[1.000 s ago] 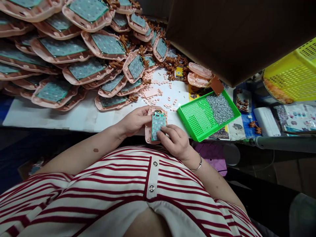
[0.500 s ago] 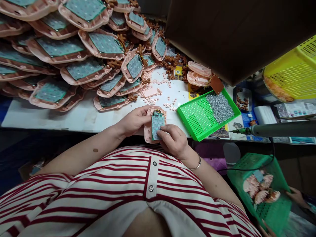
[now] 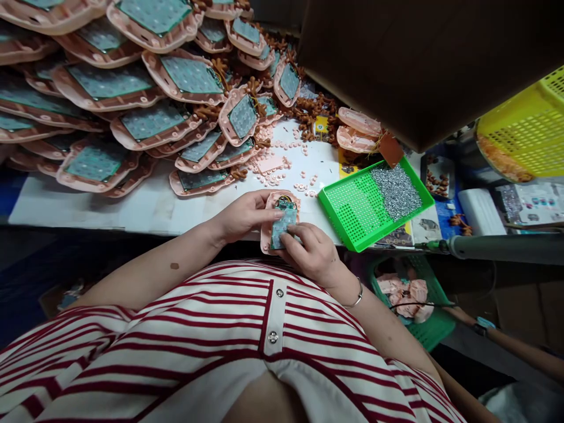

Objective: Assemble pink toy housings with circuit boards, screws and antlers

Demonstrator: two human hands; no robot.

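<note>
Pink shell [image 3: 265, 235] with a green circuit board [image 3: 284, 225] laid in it sits at the near edge of the white worktop [image 3: 145, 205], right in front of our striped shirt [image 3: 247, 329]. We hold the shell with our left hand [image 3: 240, 216], fingers curled round its left rim and thumb lying across its top edge. Our right hand [image 3: 314, 254] comes in from below, its fingertips [image 3: 294, 230] pressed together on the board's lower right part; a thin bracelet [image 3: 356, 296] rings that wrist.

Just right of the shell lies a green perforated tray [image 3: 352, 208], tilted, with a heap of small silver screws [image 3: 396, 189] in its far half. Loose pink buttons [image 3: 282, 170] are scattered on the worktop beyond our hands. Further back and to the left, a big stack of pink shells fitted with boards [image 3: 132, 88] overlaps in rows. A yellow basket [image 3: 524, 138] stands at the far right, and a grey electric screwdriver [image 3: 493, 247] lies level across the right side. Below it, another person's arm [image 3: 506, 343] reaches toward a green basket [image 3: 427, 329] holding pink parts.
</note>
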